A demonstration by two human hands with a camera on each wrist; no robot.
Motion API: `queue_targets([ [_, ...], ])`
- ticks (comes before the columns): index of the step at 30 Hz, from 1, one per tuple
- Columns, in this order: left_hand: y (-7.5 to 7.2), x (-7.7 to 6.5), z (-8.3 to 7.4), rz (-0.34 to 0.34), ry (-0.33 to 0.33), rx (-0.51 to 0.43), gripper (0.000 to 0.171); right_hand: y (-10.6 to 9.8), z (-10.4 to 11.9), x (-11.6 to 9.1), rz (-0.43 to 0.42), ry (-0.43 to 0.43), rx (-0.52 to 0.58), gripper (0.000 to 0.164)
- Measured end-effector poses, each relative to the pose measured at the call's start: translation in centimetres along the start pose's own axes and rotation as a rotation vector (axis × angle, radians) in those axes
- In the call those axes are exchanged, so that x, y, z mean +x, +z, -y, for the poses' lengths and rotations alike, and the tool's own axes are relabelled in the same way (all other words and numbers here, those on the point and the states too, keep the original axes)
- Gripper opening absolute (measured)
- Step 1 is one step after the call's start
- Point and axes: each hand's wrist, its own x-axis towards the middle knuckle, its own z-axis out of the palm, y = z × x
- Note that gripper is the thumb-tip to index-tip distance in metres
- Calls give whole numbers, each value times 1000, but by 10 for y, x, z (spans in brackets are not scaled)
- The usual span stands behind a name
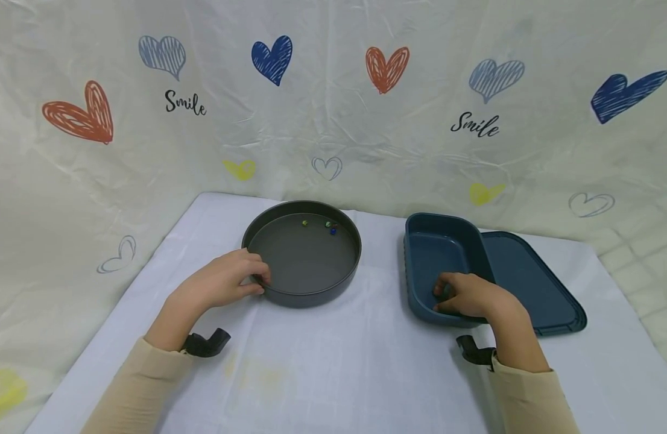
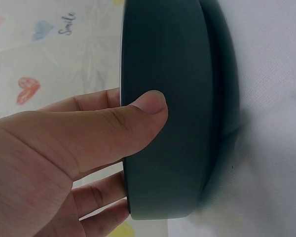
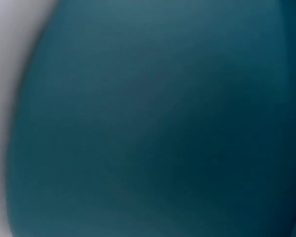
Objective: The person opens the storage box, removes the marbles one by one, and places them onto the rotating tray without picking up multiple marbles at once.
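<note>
"On the white cloth [image 1: 339, 367], what are your two hands near?"

"Your left hand [image 1: 225, 278] is at the near left edge of the round dark pan [image 1: 301, 262]; your right hand [image 1: 469, 294] is down inside the blue box [image 1: 428, 250], at its near end; the pan and the box sit apart, with bare cloth between them; a flat blue lid [image 1: 537, 283] lies just to the right of the box."

"What does the head view show you that the wrist views do not?"

"It shows you tiny bits at the far side of the pan, well away from your left fingers; one is yellow [image 1: 304, 223], one is green [image 1: 328, 224] and one is blue [image 1: 333, 231]; the green and blue ones are close together."

"And what do the wrist views add?"

"The left one shows you the pan's outside wall, with your thumb flat on it and your fingers behind the rim; so your left hand is pinching the pan; the right one shows you only a blurry blue-green wall, and your right hand is not in it; from the head view its fingers are bent, but you cannot tell if they hold anything."
</note>
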Motion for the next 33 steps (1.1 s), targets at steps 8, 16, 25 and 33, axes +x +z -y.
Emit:
queue_targets([
  [8, 0, 0, -1, -1, 2, -4, 19, 1, 1, 1, 12, -31, 9, 24],
  [16, -1, 0, -3, -1, 1, -8, 19, 5, 3, 5, 21, -42, 11, 11],
  [25, -1, 0, -2, 7, -2, -7, 19, 5, 6, 7, 25, -87, 3, 3],
  [33, -1, 1, -1, 7, -1, -7, 19, 4, 6, 12, -20, -132, -16, 10],
])
